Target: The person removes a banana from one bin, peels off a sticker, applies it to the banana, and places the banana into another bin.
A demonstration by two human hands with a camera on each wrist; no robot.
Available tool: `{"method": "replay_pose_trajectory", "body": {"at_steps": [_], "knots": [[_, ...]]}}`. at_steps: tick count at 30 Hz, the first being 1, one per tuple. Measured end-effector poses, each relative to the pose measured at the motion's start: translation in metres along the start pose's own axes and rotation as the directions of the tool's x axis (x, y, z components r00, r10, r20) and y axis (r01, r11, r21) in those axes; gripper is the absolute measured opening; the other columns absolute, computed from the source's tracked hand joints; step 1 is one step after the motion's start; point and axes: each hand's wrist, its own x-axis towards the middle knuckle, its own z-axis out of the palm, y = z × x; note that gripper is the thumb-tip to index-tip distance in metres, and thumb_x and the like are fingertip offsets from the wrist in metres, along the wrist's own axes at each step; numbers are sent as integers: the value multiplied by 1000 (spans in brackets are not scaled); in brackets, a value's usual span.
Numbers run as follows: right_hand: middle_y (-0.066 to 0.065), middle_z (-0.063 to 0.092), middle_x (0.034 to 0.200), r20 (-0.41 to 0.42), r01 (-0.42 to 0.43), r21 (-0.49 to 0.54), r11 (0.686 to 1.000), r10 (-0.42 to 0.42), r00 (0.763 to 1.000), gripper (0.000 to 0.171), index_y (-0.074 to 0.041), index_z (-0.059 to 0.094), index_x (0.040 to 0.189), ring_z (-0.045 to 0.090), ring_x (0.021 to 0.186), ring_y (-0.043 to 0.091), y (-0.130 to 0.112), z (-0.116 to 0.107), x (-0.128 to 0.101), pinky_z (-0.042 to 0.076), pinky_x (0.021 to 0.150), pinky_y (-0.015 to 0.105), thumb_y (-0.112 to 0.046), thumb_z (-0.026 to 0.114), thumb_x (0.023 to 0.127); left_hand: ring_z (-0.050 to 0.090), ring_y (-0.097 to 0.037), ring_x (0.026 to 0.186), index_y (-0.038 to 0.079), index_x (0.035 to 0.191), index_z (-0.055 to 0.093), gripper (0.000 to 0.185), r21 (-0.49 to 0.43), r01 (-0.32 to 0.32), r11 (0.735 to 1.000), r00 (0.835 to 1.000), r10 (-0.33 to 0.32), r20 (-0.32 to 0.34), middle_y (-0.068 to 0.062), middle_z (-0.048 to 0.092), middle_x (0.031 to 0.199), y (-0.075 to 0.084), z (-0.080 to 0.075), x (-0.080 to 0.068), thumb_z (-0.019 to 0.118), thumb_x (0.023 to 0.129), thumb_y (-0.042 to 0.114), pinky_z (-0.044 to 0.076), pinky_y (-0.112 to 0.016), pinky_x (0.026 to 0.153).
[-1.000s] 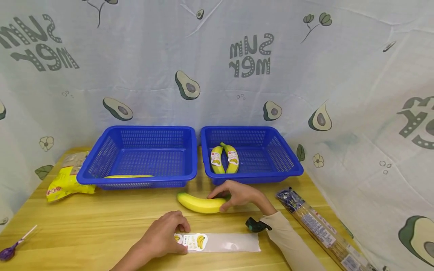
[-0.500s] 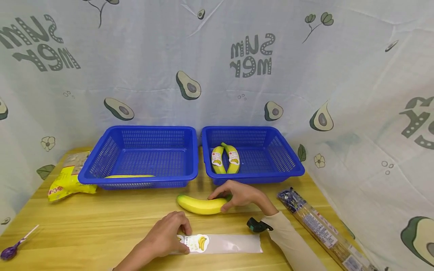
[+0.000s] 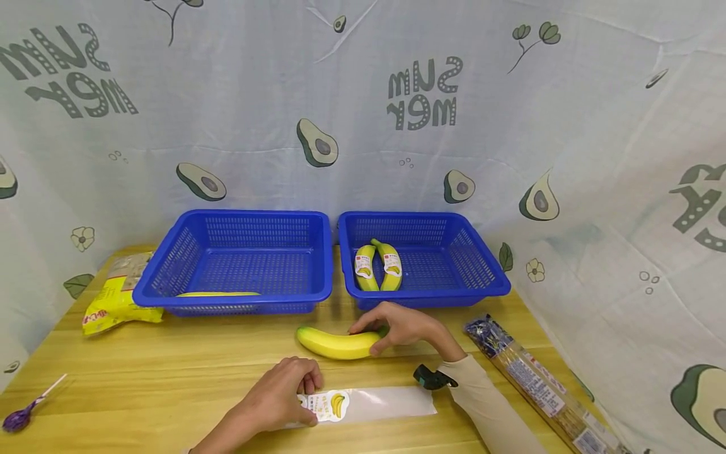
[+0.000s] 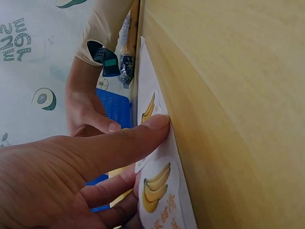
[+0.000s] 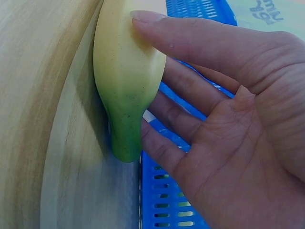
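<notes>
In the head view, my left hand (image 3: 280,394) pinches the left part of a long, pale strip of stickers (image 3: 391,405) between thumb and fingers. Banana pictures are printed on the white stickers; one sticker (image 4: 159,186) shows large beside the fingers in the left wrist view. Beyond the strip lies a yellow banana (image 3: 334,345), crosswise on the table, its green tip pointing left. My right hand (image 3: 399,328) holds its right end, thumb on the near side and fingers behind. The right wrist view shows the banana's green end (image 5: 126,138) sticking out past the thumb.
Two blue baskets (image 3: 295,302) stand at the back; the right basket (image 3: 437,296) holds two stickered bananas (image 3: 391,268). Inside the left one, a yellow edge (image 3: 221,294) shows. Around lie a yellow bag (image 3: 113,309), a purple lollipop (image 3: 19,417) and a long noodle pack (image 3: 527,384).
The strip's free right end has swung slightly away from me. My left hand has shifted only a little, and my right hand stays on the banana.
</notes>
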Motion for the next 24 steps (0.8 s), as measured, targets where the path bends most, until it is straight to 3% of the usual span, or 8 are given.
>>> {"method": "replay_pose_trajectory", "body": {"at_steps": [4, 9, 16, 24], "knots": [[10, 75, 133, -3, -19, 16, 1000, 19, 1000, 48, 0, 72, 135, 70, 121, 22, -2, 0, -1, 57, 109, 43, -2, 87, 89, 48, -5, 82, 20, 86, 66, 45, -31, -22, 999, 1000, 22, 8, 11, 56, 81, -1, -1, 0, 101, 63, 4, 43, -23, 72], [12, 75, 133, -11, 2, 25, 1000, -2, 1000, 48, 2, 71, 135, 70, 122, 22, 0, 0, 0, 57, 109, 43, -4, 87, 90, 48, -2, 77, 23, 79, 67, 33, -47, -35, 998, 999, 35, 10, 16, 57, 76, -2, -3, 1, 97, 75, 8, 42, -22, 70], [20, 72, 136, -2, 53, 52, 997, -53, 999, 49, 6, 68, 137, 68, 128, 40, 0, -1, 1, 55, 112, 50, -6, 85, 93, 51, 0, 76, 25, 74, 75, 23, -59, -7, 998, 1000, 7, 2, 20, 64, 71, 0, -2, 1, 95, 82, 14, 42, -24, 71], [19, 71, 138, 14, 101, 70, 992, -102, 995, 45, 7, 67, 138, 67, 130, 35, -6, 0, 2, 53, 114, 50, -7, 80, 98, 55, 1, 71, 19, 77, 81, 17, -124, -13, 992, 1000, 15, 20, 16, 71, 75, -1, -1, 3, 87, 91, 9, 48, -21, 66]]}}
